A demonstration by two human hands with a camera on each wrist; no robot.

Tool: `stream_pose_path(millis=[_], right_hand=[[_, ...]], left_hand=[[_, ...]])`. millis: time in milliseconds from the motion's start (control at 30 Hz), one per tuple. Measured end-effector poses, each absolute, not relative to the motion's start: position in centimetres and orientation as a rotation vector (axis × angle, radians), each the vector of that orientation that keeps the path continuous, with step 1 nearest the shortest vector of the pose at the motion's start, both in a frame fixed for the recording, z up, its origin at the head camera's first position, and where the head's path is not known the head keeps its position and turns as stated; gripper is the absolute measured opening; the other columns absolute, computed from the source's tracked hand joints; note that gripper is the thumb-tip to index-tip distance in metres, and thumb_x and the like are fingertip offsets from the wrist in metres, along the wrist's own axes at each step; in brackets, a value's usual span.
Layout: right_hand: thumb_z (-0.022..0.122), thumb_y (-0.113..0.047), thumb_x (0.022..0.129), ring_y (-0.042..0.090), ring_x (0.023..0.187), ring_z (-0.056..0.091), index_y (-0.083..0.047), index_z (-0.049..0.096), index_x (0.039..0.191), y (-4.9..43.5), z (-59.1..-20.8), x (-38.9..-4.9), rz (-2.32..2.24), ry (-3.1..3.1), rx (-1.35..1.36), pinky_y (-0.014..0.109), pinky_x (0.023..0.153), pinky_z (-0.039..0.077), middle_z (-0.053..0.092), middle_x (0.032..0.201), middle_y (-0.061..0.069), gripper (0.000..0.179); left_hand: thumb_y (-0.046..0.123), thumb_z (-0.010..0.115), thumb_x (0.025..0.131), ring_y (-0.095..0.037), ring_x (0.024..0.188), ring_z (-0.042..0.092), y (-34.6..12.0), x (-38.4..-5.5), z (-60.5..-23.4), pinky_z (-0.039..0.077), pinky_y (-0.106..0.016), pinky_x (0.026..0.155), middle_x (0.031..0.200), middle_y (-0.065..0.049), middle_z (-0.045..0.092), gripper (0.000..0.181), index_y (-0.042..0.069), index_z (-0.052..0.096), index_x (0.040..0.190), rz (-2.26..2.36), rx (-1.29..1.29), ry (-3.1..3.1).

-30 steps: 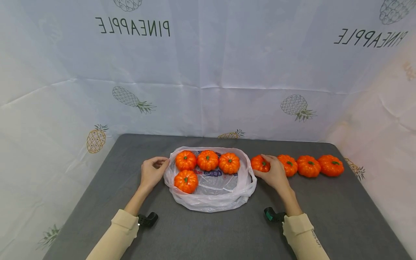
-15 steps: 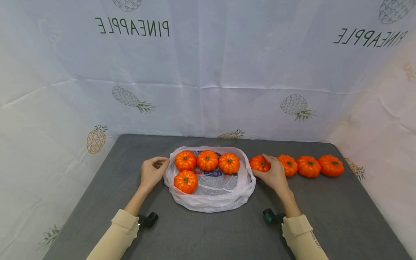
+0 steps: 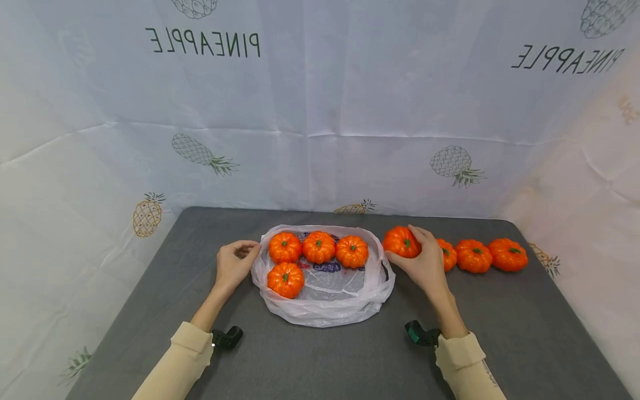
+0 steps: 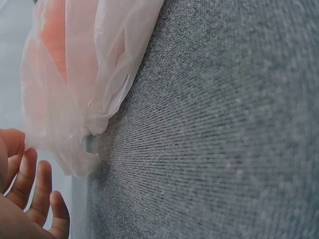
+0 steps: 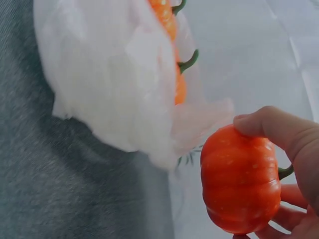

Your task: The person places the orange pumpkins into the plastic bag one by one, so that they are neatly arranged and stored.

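A white plastic bag (image 3: 325, 314) lies open on the table, its rim spread wide. Inside it sit several small orange pumpkins (image 3: 285, 280), three in a back row and one at the front left. My left hand (image 3: 234, 265) pinches the bag's left rim between thumb and index finger, the other fingers loosely bent in the left wrist view. In my right hand (image 3: 422, 260), a small orange pumpkin (image 5: 241, 179) with a green stem is gripped between thumb and fingers. It is raised just right of the bag's right edge.
To the right of my right hand, three more pumpkins (image 3: 474, 256) stand in a row, the nearest partly covered by the hand. A white curtain (image 3: 370, 94) printed with pineapples hangs behind the dark grey table (image 3: 320, 366).
The right hand has lifted its pumpkin off the table, up from the row's left end. My left hand keeps its hold on the bag rim, and the pumpkins in the bag stay put.
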State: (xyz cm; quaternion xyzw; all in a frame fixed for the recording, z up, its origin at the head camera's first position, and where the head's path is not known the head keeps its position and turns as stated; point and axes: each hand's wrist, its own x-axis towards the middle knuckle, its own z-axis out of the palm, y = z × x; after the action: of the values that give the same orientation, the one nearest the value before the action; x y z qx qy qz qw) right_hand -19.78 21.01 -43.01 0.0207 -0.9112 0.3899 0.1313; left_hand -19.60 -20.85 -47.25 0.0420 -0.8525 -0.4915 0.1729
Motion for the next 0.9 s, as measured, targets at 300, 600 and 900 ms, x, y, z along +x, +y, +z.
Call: stream_pose_path(millis=[300, 600, 900], right_hand=[[0.087, -0.022, 0.08, 0.047, 0.133, 0.046, 0.002, 0.052, 0.146, 20.3, -41.9, -19.3, 1.147, -2.649, 0.109, 0.065, 0.104, 0.046, 0.049, 0.15, 0.027, 0.079], [0.088, -0.026, 0.079, 0.045, 0.132, 0.048, -0.001, 0.052, 0.147, 20.1, -42.0, -19.1, 1.148, -2.631, 0.11, 0.064, 0.101, 0.049, 0.05, 0.15, 0.024, 0.081], [0.089, -0.029, 0.078, 0.042, 0.128, 0.051, -0.003, 0.057, 0.143, 18.7, -41.5, -18.3, 1.231, -2.545, 0.154, 0.061, 0.095, 0.053, 0.056, 0.144, 0.022, 0.078]], left_hand=[[0.017, 0.076, 0.092, -0.004, 0.07, 0.058, -20.8, -19.5, -47.2, 0.046, -0.015, 0.068, 0.086, -0.017, 0.075, 0.015, 0.002, 0.079, 0.095, -1.405, 0.12, -2.412], [0.019, 0.075, 0.093, -0.004, 0.07, 0.058, -20.9, -19.5, -47.3, 0.046, -0.014, 0.068, 0.088, -0.017, 0.076, 0.017, 0.003, 0.079, 0.096, -1.396, 0.129, -2.424], [0.019, 0.076, 0.093, -0.004, 0.069, 0.058, -20.9, -19.4, -47.3, 0.047, -0.015, 0.067, 0.087, -0.017, 0.076, 0.017, 0.003, 0.079, 0.096, -1.401, 0.117, -2.419]])
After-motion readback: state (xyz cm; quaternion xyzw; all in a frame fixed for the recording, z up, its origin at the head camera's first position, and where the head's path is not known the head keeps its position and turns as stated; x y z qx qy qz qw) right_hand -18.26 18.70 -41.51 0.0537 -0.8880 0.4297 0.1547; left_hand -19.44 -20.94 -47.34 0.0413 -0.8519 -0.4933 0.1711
